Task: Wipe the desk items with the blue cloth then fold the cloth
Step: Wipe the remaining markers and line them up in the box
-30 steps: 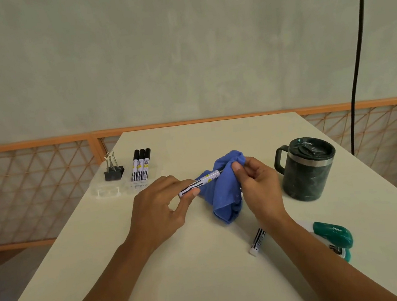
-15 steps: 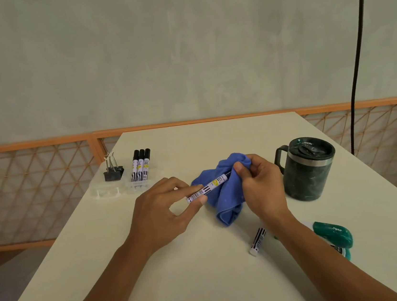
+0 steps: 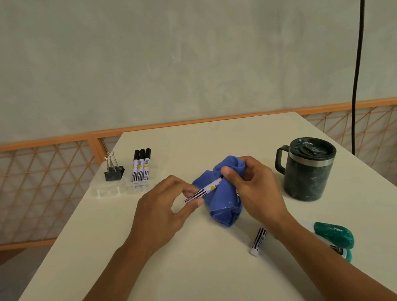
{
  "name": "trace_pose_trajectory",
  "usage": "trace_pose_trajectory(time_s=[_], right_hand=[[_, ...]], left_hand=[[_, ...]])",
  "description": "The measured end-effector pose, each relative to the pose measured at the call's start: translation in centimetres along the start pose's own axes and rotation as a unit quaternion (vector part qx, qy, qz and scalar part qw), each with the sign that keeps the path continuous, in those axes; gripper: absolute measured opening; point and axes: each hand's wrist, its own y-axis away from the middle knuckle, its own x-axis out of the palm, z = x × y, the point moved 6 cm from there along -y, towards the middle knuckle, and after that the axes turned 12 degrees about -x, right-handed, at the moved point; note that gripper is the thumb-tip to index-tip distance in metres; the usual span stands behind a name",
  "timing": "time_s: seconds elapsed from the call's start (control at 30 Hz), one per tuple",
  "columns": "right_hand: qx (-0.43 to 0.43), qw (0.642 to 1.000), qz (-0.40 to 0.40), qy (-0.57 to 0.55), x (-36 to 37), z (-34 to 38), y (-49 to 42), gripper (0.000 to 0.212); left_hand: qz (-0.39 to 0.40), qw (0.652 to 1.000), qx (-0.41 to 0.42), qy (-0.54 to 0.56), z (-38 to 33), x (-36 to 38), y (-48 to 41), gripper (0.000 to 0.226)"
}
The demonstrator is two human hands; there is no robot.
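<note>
My left hand (image 3: pixel 164 209) pinches the rear end of a white marker (image 3: pixel 203 190) with black stripes, held level above the desk. The marker's front half is buried in the bunched blue cloth (image 3: pixel 224 204), which my right hand (image 3: pixel 254 188) grips around it with thumb on top. The cloth's lower part hangs down to the cream desk (image 3: pixel 195 275). A second marker (image 3: pixel 259 241) lies on the desk under my right wrist, partly hidden by it.
A clear tray (image 3: pixel 127 186) at the left holds three black-capped markers (image 3: pixel 142 167) and a black binder clip (image 3: pixel 114 172). A dark green lidded mug (image 3: pixel 307 169) stands at the right. A teal stapler-like tool (image 3: pixel 337 238) lies near my right forearm. A black cable (image 3: pixel 358 55) hangs at the right.
The marker has slid further right into the cloth, and my right hand has closed more tightly around it. My left hand followed slightly rightward.
</note>
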Motion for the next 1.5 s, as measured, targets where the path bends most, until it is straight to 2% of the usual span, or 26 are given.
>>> trace_pose_trajectory(time_s=[0.1,0.2,0.33,0.4,0.47,0.53,0.6,0.67,0.73,0.87,1.0,1.13,1.27,1.37,1.5], right_hand=[[-0.024,0.999,-0.015,0.026,-0.6,0.3,-0.4,0.008],[-0.031,0.998,-0.037,0.040,-1.0,0.5,-0.6,0.010],[-0.011,0.998,-0.059,0.012,-0.9,0.3,-0.5,0.013],[0.022,0.998,-0.054,-0.040,-0.5,-0.1,-0.4,0.024],[0.069,0.986,-0.049,-0.144,-0.1,-0.4,-0.3,0.030],[0.125,0.945,-0.039,-0.300,0.4,-0.8,-0.2,0.030],[0.150,0.923,0.007,-0.355,1.0,-0.7,0.0,0.037],[0.126,0.935,0.054,-0.327,1.5,-0.6,0.1,0.040],[0.101,0.951,0.065,-0.285,1.8,-0.7,0.3,0.038],[0.094,0.968,0.035,-0.228,1.7,-1.0,0.6,0.041],[0.079,0.974,-0.003,-0.211,1.1,-0.8,0.6,0.030],[0.055,0.979,0.007,-0.197,0.8,-0.5,0.4,0.020],[0.036,0.987,0.053,-0.149,1.4,0.2,0.7,0.022],[0.021,0.991,0.095,-0.086,2.2,0.5,1.0,0.026],[0.019,0.984,0.147,-0.093,3.2,0.7,1.3,0.036]], left_hand=[[0.004,1.000,-0.019,-0.008,0.1,0.1,0.1,0.014],[0.019,0.999,-0.048,-0.016,0.2,0.6,-0.1,0.013],[0.015,0.997,-0.069,0.026,0.8,0.5,-0.7,0.013],[0.005,0.996,-0.080,0.043,1.4,0.4,-0.7,0.016],[-0.001,0.992,-0.106,0.072,1.9,0.2,-0.5,0.014],[-0.008,0.986,-0.131,0.104,2.3,0.1,-0.5,0.009],[-0.012,0.980,-0.145,0.138,2.1,0.1,-0.5,0.006],[-0.008,0.977,-0.147,0.154,1.6,0.2,-0.4,0.007],[-0.006,0.980,-0.138,0.143,1.0,0.4,-0.2,0.009],[0.003,0.991,-0.103,0.090,0.1,0.9,0.1,0.015],[0.016,0.997,-0.066,0.042,-0.6,0.9,0.3,0.040],[-0.051,0.987,-0.111,0.102,0.8,-0.9,-0.3,0.043],[-0.103,0.976,-0.130,0.141,1.4,-2.2,-0.6,0.035],[-0.100,0.969,-0.162,0.157,1.5,-2.3,-0.6,0.028],[-0.071,0.965,-0.186,0.169,1.5,-1.8,-0.6,0.031]])
